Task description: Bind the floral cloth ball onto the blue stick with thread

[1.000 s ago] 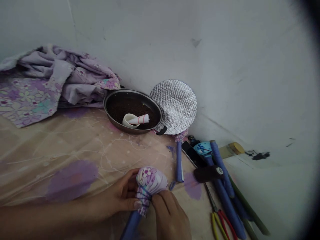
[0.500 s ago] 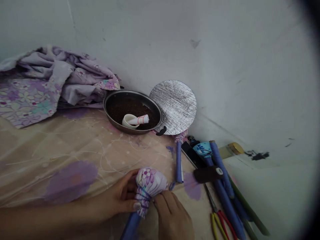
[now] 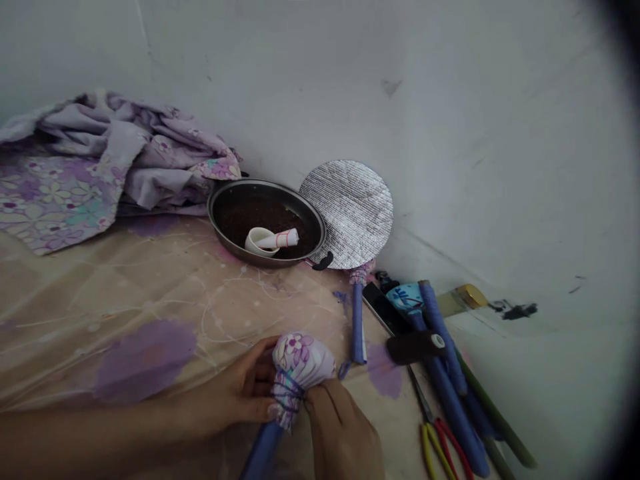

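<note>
A stick with a padded head [image 3: 307, 360] is in front of me. Its rounded top is covered in floral lilac cloth, gathered at the neck and wound with dark blue cord [image 3: 287, 392]. Below the neck runs a blue wrapped handle [image 3: 264, 448]. My left hand [image 3: 253, 393] is closed around the gathered neck, thumb pressed on the cord and fingers behind. On the other side, my right hand [image 3: 345, 427] has its fingers bent in a pinch against the neck. Its fingertips are hidden, so what they pinch cannot be made out.
Behind are a dark pan [image 3: 235, 250] holding a white cup [image 3: 256, 239], a silvery round disc [image 3: 355, 213] and crumpled floral cloth [image 3: 135, 147]. To the right lie another padded stick [image 3: 357, 327], a phone [image 3: 383, 308], a dark thread spool [image 3: 413, 348], pliers [image 3: 435, 433] and blue-wrapped sticks [image 3: 453, 407].
My right hand has shifted slightly left and up along the neck of the padded stick. My left hand keeps its hold.
</note>
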{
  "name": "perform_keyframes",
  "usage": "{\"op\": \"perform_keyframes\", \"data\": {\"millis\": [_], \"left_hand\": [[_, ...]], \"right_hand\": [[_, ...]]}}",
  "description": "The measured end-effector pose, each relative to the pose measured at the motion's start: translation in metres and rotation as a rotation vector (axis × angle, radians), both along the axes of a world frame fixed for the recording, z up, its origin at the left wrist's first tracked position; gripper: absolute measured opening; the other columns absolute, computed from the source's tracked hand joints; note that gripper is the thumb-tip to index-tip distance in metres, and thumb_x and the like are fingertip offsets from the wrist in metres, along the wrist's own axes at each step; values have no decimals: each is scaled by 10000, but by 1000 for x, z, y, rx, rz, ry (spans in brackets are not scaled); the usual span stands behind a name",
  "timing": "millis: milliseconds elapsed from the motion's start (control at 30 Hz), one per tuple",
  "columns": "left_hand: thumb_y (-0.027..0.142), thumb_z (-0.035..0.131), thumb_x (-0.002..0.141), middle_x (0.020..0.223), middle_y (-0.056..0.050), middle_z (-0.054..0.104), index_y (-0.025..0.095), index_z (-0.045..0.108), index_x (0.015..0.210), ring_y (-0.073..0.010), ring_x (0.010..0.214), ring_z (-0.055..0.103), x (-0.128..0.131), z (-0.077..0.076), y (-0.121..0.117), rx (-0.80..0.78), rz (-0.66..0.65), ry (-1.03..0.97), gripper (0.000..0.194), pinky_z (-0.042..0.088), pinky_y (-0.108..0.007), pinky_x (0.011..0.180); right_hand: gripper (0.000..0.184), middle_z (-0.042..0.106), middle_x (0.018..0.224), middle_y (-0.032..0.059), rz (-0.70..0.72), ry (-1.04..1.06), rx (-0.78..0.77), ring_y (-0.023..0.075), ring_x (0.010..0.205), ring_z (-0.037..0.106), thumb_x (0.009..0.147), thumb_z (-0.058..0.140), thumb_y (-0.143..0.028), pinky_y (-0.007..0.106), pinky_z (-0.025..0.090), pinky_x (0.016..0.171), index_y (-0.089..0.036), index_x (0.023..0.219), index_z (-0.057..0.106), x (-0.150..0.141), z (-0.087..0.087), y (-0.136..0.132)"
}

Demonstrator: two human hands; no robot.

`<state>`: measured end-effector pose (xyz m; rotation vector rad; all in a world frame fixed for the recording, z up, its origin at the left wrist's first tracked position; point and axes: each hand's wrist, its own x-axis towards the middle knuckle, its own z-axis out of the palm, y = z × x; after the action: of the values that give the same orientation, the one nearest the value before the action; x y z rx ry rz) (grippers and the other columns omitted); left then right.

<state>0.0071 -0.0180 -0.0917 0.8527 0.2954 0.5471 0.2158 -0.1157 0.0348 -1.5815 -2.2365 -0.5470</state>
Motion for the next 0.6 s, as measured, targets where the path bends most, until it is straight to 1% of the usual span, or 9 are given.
{"op": "perform_keyframes", "data": {"millis": [67, 133, 200, 267, 333, 400, 467, 533, 600], "left_hand": [[606, 1086, 905, 1567, -74, 837, 412, 520, 1785, -349, 1415, 826, -1, 4, 0, 5, -10, -14, 1064, 621, -467, 1175], [600, 1087, 907, 1576, -71, 828, 412, 529, 1772, -344, 1423, 817, -1, 7, 0, 11, -10, -14, 1047, 621, -460, 1179], [590, 1101, 893, 1574, -73, 824, 407, 534, 1752, -342, 1405, 821, -1, 8, -1, 4, -12, -6, 1046, 628, -457, 1164], [575, 1111, 885, 1577, -82, 820, 398, 521, 1748, -345, 1389, 825, 0, 6, -2, -2, -10, 4, 1060, 636, -465, 1151], [574, 1116, 880, 1575, -101, 819, 389, 489, 1767, -350, 1381, 831, 2, 1, -4, -2, -3, 9, 1101, 638, -491, 1158], [593, 1122, 871, 1560, -117, 821, 388, 471, 1776, -352, 1371, 837, 4, -5, -5, 1, 8, 8, 1133, 639, -513, 1162], [620, 1135, 845, 1583, -126, 811, 407, 477, 1763, -348, 1354, 842, 6, -8, -6, 0, 9, 3, 1150, 641, -525, 1158], [642, 1142, 826, 1629, -125, 790, 434, 481, 1756, -341, 1344, 841, 7, -11, -6, 0, 5, 13, 1160, 642, -532, 1153], [657, 1154, 801, 1621, -118, 790, 445, 468, 1765, -338, 1328, 844, 7, -14, -6, -2, 6, 36, 1202, 642, -528, 1145]], "right_hand": [[463, 860, 836, 21, 29, -16, 10, 205, 666, 872, 1205, 409, -7, 281, 620, 610, -275, 1029, 743, 1, -1, 0], [445, 879, 868, 28, 37, -18, 21, 210, 708, 889, 1174, 437, 22, 275, 639, 646, -261, 1072, 765, 1, -3, 0], [449, 878, 872, 22, 31, -2, 5, 204, 704, 887, 1163, 448, 37, 267, 641, 653, -263, 1052, 764, 2, -3, -2], [455, 881, 888, 16, 22, 36, -19, 192, 676, 878, 1171, 449, 33, 265, 631, 635, -269, 1026, 756, 3, -1, -4], [436, 881, 900, 17, 30, 88, -24, 182, 667, 869, 1182, 463, 19, 252, 627, 635, -261, 1056, 772, 4, 4, -5], [423, 877, 906, 25, 65, 135, -19, 186, 706, 876, 1184, 479, 16, 240, 637, 668, -254, 1089, 791, 2, 10, -5], [421, 861, 890, 29, 98, 157, -19, 199, 732, 869, 1177, 502, 23, 250, 645, 692, -257, 1052, 790, -3, 14, -2], [421, 848, 887, 34, 111, 150, -10, 209, 731, 843, 1171, 520, 28, 273, 642, 690, -257, 1006, 783, -10, 15, 2], [416, 827, 879, 33, 108, 132, 13, 210, 720, 804, 1175, 532, 21, 288, 636, 694, -253, 980, 777, -18, 12, 6]]}}
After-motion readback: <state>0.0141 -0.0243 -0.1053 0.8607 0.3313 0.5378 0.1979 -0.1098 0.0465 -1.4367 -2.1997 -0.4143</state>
